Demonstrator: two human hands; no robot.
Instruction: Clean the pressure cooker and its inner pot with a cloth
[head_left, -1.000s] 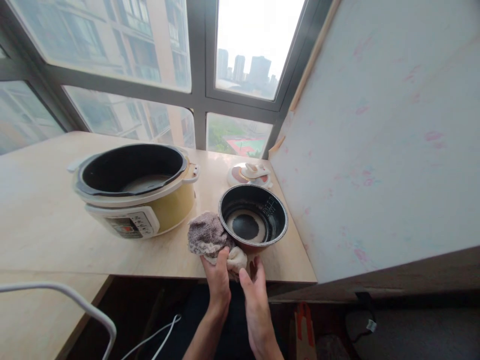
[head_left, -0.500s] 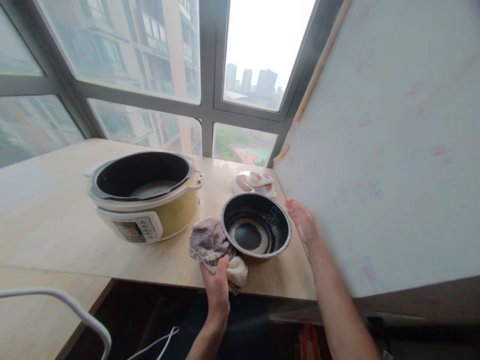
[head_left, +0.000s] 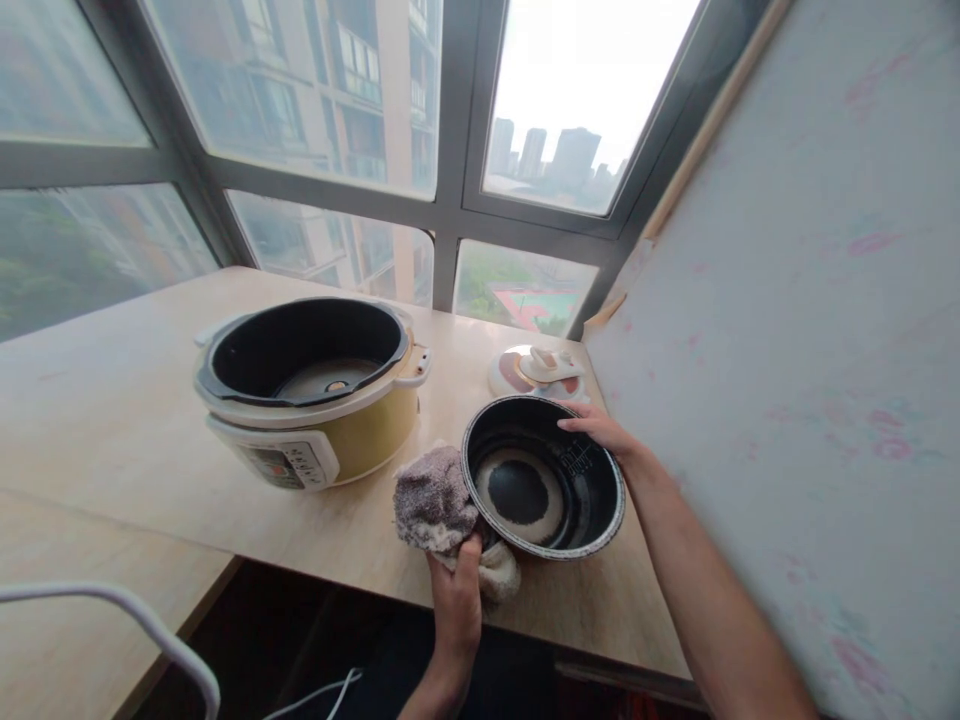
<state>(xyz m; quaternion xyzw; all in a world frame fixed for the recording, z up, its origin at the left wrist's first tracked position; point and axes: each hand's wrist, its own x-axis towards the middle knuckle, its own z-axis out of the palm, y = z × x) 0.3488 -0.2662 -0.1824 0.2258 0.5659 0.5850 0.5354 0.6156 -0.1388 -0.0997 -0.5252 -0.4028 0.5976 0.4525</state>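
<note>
A black inner pot (head_left: 525,490) tilts slightly above the table near its front edge. My right hand (head_left: 600,430) grips its far right rim, the thumb over the inside and the other fingers partly hidden outside. Bunched in my left hand (head_left: 456,590) is a purple-grey and cream cloth (head_left: 435,500), which touches the pot's left side. To the left stands a yellow-green and white cooker (head_left: 367,430), its top uncovered and its dark inside showing. Behind the inner pot lies a white and brown lid (head_left: 517,370).
The light wooden table (head_left: 330,540) runs up to the windows (head_left: 330,90). A patterned wall (head_left: 810,330) rises close on the right. A white cable (head_left: 135,600) curves across the lower left.
My right hand has gone from beside the inner pot to its rim, and the pot now tilts. The camera view has shifted, so the scene sits a little further right.
</note>
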